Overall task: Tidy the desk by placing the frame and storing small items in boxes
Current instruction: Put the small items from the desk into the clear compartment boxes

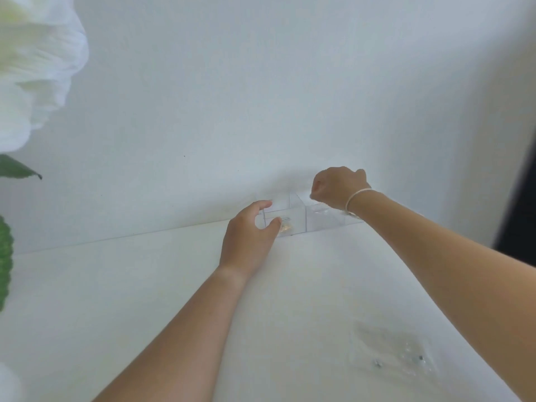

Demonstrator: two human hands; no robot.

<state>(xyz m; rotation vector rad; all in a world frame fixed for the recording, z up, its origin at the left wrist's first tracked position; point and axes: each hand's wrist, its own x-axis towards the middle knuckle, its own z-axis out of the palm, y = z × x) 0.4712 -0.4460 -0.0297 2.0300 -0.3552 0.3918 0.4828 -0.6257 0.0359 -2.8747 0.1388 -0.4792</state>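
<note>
White desk [116,300] against a pale wall; two clear plastic boxes [307,219] sit side by side at its far edge, 12 o'clock. Left hand [246,236] cups the left box, thumb and fingers part-open around its near corner, something small and gold just beside the thumb. Right hand [338,185] curled above the right box, grip unclear; clear bag of small items [397,355] lies at 4 o'clock.

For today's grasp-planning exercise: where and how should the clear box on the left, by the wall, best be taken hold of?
Probably by its two side walls, near the top, coming from the front. The clear box has flat upright walls; its back is close to the wall and a second box sits tight against its right. The left hand already curls around its left front corner, which looks the freest place.
</note>
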